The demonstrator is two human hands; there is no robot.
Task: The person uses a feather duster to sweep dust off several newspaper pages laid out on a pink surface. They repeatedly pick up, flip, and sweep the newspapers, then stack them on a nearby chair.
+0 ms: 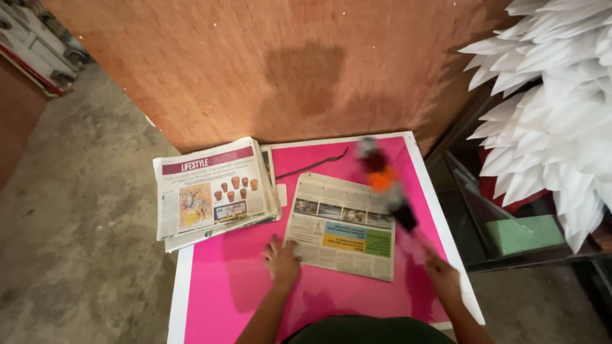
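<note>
A pink board (242, 280) with a white border lies on the floor in front of me. On its middle rests a single newspaper sheet (341, 226). My left hand (280, 261) lies flat on the board, fingers spread, touching the sheet's near left corner. My right hand (443, 277) is at the board's right side, fingers closed on the near end of a long black and orange object (386, 181). The object is blurred by motion and slants over the sheet's far right corner. A thin dark cord (312, 164) lies on the pink board behind the sheet.
A stack of folded newspapers (213, 191) overlaps the board's far left corner. A large plywood sheet (287, 64) stands behind. White feather-like paper wings (554, 108) and a green block (526, 234) on a dark shelf are at the right. Concrete floor (76, 242) spreads left.
</note>
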